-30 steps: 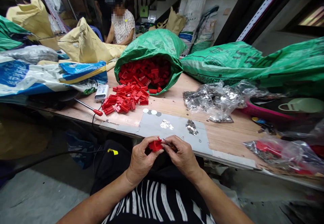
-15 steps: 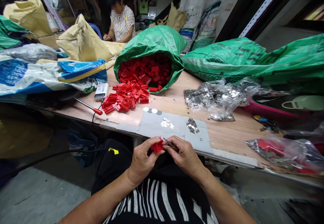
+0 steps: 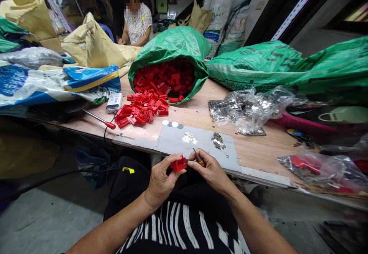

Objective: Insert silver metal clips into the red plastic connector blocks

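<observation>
Between thumb and fingers, my left hand grips a small red plastic part just over my lap. My right hand is closed around a screwdriver-like tool with a yellowish handle and a thin dark shaft pointing up. A small gap separates the right fingertips from the red part. On the grey mat beyond my hands lie a cluster of shiny small metal pieces and a pile of darker metal pieces. Farther off, a heap of red plastic parts spills from a green sack.
Plastic bags of metal pieces lie to the right, near a pink basket. A red-handled tool and a white device are at left. Another person works across the table. The table edge runs before me.
My right hand has drawn slightly away from the red part, and its tool has swung to point up. The red part has turned a little in my left hand.
</observation>
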Tool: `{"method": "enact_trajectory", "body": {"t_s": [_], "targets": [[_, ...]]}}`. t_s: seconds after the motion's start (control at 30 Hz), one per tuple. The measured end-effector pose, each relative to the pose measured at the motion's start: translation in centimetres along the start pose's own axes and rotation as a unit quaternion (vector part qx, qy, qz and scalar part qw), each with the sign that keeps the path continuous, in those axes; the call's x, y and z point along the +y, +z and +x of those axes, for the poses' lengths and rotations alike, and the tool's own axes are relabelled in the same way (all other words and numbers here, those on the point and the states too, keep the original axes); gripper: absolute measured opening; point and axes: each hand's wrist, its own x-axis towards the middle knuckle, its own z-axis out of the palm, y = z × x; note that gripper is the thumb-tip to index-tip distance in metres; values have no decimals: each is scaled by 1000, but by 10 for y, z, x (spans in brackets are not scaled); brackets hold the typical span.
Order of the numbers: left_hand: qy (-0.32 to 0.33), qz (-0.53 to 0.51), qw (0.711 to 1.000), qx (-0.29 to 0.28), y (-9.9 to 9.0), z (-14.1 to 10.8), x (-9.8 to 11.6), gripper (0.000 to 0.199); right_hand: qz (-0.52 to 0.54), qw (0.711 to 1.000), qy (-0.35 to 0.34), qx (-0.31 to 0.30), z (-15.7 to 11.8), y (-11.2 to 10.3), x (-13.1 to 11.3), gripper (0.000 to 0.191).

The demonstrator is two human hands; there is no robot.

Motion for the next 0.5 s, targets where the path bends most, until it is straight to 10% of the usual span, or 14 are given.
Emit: {"method": "enact_trajectory", "body": {"t_s": [0.5], "targets": [[-27,-7,999,-37,5,-9,-6,33,107,991,59,-52,4,9,6,28]]}}
